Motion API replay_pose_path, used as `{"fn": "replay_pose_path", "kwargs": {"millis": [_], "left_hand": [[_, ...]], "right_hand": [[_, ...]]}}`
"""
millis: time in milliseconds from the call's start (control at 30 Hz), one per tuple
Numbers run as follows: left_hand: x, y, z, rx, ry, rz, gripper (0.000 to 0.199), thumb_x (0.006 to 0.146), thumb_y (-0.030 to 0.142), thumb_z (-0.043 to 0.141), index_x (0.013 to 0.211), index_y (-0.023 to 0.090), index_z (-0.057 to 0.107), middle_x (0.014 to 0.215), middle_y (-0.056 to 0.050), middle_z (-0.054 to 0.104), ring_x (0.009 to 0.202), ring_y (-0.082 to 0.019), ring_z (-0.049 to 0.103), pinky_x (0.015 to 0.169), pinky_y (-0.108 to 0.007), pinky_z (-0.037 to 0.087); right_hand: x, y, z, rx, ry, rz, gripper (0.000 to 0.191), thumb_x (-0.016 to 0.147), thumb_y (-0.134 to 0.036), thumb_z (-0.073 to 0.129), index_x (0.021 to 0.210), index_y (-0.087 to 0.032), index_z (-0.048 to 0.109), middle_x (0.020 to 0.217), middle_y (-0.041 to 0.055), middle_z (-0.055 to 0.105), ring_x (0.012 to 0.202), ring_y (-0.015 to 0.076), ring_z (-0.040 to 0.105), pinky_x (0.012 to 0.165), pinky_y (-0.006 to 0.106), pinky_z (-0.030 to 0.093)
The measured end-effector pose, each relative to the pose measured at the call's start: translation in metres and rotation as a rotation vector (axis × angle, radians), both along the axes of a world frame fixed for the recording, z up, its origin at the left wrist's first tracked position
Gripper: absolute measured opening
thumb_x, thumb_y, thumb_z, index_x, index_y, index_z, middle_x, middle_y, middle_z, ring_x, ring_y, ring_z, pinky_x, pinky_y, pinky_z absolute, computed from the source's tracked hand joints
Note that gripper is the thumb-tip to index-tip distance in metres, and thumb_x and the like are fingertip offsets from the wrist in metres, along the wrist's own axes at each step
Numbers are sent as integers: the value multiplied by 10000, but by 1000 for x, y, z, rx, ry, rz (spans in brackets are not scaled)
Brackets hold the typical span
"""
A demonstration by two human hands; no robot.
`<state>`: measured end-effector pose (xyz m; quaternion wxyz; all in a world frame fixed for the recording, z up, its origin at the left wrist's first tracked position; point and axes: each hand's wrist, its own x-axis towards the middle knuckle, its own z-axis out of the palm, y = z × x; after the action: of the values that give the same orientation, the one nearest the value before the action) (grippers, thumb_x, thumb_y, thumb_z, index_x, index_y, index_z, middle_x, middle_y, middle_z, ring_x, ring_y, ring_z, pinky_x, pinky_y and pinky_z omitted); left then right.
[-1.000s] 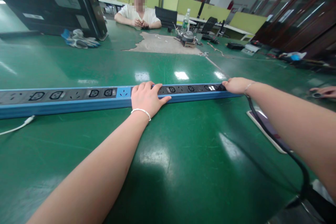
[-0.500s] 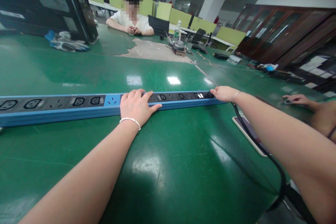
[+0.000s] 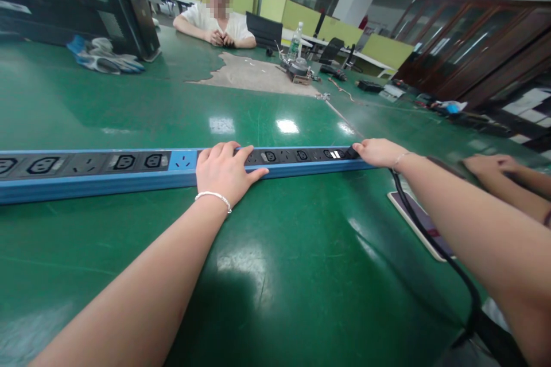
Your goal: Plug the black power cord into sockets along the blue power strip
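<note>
A long blue power strip (image 3: 181, 178) with black sockets lies across the table from the left edge to the right of centre. My left hand (image 3: 224, 169) grips it near the middle, fingers over the top and thumb along the near side. At the strip's right end, my right hand (image 3: 376, 152) has its fingers closed on a black plug (image 3: 353, 151), which sits at the last socket. How deep the plug is in cannot be seen. From that hand a black cable (image 3: 404, 203) runs down beneath my right forearm.
The green table (image 3: 301, 252) carries a phone-like flat object (image 3: 407, 215) under the cable. Another person's hands (image 3: 491, 165) rest at the right. Gloves (image 3: 105, 57) lie beside a black case (image 3: 129, 6). Across the table sit a person (image 3: 219, 26), a bottle (image 3: 295, 43) and small tools.
The view has tilted down and left slightly. Both my hands keep their places on the strip and plug. At the right, the other person's hands have come together; a small round object there is no longer visible.
</note>
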<state>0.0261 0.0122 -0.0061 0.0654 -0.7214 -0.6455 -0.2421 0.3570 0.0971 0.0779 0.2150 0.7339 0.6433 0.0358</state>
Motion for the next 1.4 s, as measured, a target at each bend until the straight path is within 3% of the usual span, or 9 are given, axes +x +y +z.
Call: {"fn": "replay_pose_path", "kwargs": {"millis": [200,333,467,600,733,833,967,1200,1400], "left_hand": [[0,0,1,-1,-4,-10,562,781,637,449,1194,279,584,1199,-73,579,1116,-280,475,936,-420,297],[0,-1,1,-1,0,-5,560,780,633,448,1189,276,586,1198,-78,579,1101,-287,482,926,-420,300],[0,0,0,6,-11,-10,556,782,628,443,1183,272,588,1185,-83,585,1096,-288,485,925,-416,294],[0,0,-1,18,6,-10,554,783,629,440,1178,269,587,1177,-84,588,1090,-286,489,919,-413,298],[-1,1,0,19,29,-8,555,782,632,438,1176,271,588,1182,-78,588,1089,-279,490,917,-407,301],[0,0,1,11,36,-2,551,785,634,427,1181,283,583,1179,-71,592,1093,-275,487,916,-404,301],[0,-1,1,20,37,-1,546,785,635,430,1177,288,583,1182,-68,593,1094,-272,488,914,-404,307],[1,-1,0,22,11,-2,538,780,627,448,1177,291,585,1178,-69,595,1097,-269,487,930,-406,303],[1,-1,0,39,23,-8,538,782,625,444,1169,281,590,1163,-70,599,1087,-274,491,919,-408,309]], "right_hand": [[-1,-22,54,316,11,-6,468,966,-357,224,974,-81,601,1054,220,626,918,216,595,710,307,394],[-8,-40,70,312,211,-8,434,948,-411,286,935,-120,607,768,116,656,617,144,567,603,264,393],[-21,-49,50,293,380,-29,420,930,-436,302,815,-164,600,610,28,604,467,111,509,525,237,381],[-38,-46,21,246,544,-54,432,919,-462,308,744,-168,571,557,3,572,390,92,474,482,227,379],[-59,-40,2,178,463,23,460,920,-448,290,723,-160,591,575,39,612,463,118,550,547,222,412],[-73,-37,-3,191,365,84,505,925,-434,251,767,-142,631,755,116,683,702,173,642,662,229,440],[-84,-31,-5,198,220,105,546,919,-424,234,868,-103,672,994,197,674,960,252,626,802,277,442],[-89,-23,-13,152,220,60,572,916,-463,236,1004,-91,662,1046,202,664,1015,261,609,869,303,431],[-105,-33,-15,133,267,13,563,921,-433,215,1063,-60,612,1104,259,617,1037,306,600,880,394,427]]}}
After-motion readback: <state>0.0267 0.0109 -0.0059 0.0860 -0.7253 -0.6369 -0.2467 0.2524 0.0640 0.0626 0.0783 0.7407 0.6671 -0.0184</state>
